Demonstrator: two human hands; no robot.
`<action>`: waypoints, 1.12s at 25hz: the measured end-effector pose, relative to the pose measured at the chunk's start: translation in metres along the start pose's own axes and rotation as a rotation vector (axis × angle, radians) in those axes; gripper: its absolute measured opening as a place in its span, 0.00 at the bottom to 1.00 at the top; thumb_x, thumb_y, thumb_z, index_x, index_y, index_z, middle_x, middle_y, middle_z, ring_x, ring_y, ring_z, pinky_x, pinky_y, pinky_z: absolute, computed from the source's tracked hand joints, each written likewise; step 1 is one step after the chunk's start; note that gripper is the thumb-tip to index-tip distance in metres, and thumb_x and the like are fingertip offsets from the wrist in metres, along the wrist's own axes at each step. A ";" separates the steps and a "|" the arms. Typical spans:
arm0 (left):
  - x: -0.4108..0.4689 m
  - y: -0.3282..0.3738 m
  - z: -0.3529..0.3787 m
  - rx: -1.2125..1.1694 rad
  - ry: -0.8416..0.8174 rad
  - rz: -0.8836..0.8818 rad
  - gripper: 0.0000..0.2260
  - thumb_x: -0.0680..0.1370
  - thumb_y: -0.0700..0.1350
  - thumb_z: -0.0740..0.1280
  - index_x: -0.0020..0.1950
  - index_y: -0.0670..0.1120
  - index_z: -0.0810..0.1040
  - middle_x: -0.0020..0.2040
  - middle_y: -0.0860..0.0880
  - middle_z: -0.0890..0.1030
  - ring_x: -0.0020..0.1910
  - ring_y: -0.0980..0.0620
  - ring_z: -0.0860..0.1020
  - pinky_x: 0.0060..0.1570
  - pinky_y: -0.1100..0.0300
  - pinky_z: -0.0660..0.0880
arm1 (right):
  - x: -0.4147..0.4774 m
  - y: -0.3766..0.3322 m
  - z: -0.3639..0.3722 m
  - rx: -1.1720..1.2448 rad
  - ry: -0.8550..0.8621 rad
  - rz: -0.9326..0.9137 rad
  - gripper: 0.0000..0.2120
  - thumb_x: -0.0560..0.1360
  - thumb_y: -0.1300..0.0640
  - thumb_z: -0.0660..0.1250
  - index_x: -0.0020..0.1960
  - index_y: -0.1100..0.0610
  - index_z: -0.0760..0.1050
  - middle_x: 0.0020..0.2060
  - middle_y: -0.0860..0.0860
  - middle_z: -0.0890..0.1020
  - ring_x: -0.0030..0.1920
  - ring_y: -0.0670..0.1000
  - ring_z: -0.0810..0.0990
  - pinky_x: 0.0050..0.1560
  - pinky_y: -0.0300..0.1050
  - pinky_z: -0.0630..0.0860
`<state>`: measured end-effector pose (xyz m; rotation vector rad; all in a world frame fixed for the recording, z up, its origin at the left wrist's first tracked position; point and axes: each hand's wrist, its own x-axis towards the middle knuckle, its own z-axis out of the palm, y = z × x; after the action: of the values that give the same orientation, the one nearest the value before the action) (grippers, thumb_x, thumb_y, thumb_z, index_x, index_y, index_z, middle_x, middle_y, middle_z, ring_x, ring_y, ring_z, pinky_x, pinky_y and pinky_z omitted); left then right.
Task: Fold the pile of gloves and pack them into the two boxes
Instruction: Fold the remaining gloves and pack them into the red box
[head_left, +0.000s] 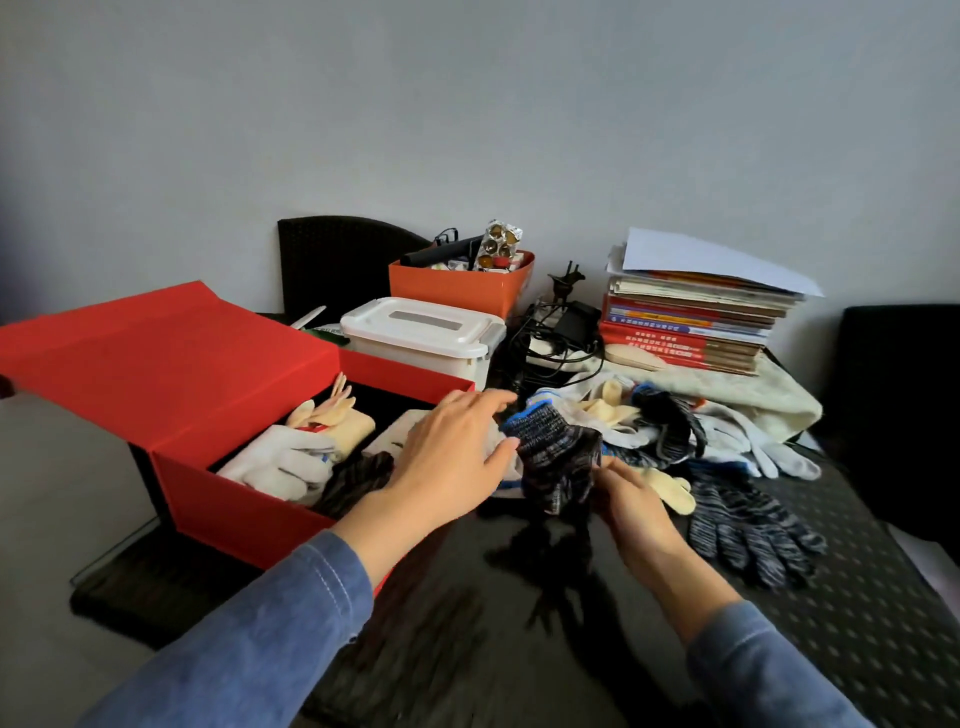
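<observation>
A red box (218, 483) stands open at the left with its lid up, holding white, cream and dark folded gloves. Just right of the box, a dark knitted glove with a blue cuff (558, 457) is held above the black table. My right hand (631, 501) grips its lower right edge. My left hand (452, 452) lies spread against its left side, over the box's right end. Behind it is the pile of gloves (670, 426), white, cream and dark mixed. One dark glove (753, 530) lies flat at the right. Whether the white lidded tub (421, 332) is the other box, I cannot tell.
An orange bin (457, 283) of small items stands at the back. Black cables and a charger (561, 332) lie beside a stack of books and papers (691, 317). A pale cloth (753, 395) lies under the books. Dark chairs stand at the back left and at the right.
</observation>
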<state>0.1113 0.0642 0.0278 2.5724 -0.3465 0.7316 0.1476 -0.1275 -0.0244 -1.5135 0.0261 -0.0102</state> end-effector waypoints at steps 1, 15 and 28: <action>0.001 0.008 0.007 -0.157 -0.084 -0.111 0.22 0.77 0.53 0.66 0.70 0.50 0.69 0.63 0.52 0.77 0.62 0.54 0.73 0.59 0.56 0.71 | -0.012 -0.010 -0.011 0.100 -0.060 0.069 0.12 0.77 0.65 0.57 0.40 0.60 0.77 0.38 0.58 0.79 0.41 0.54 0.76 0.40 0.44 0.71; -0.029 0.054 0.093 -0.724 -0.639 -0.632 0.21 0.64 0.57 0.77 0.44 0.41 0.81 0.44 0.48 0.83 0.43 0.50 0.81 0.49 0.56 0.75 | -0.077 -0.008 -0.122 0.155 -0.082 0.522 0.30 0.68 0.32 0.63 0.45 0.58 0.85 0.47 0.59 0.85 0.52 0.60 0.82 0.55 0.58 0.77; -0.043 0.097 0.104 0.003 -0.369 0.312 0.22 0.82 0.54 0.55 0.76 0.52 0.60 0.77 0.56 0.57 0.76 0.59 0.52 0.75 0.60 0.47 | -0.026 0.024 -0.142 -1.357 0.274 -0.325 0.28 0.72 0.53 0.65 0.71 0.53 0.64 0.73 0.54 0.63 0.74 0.55 0.56 0.71 0.49 0.58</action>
<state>0.0875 -0.0649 -0.0418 2.6806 -0.8781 0.3478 0.1178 -0.2674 -0.0561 -2.8449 0.0028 -0.5582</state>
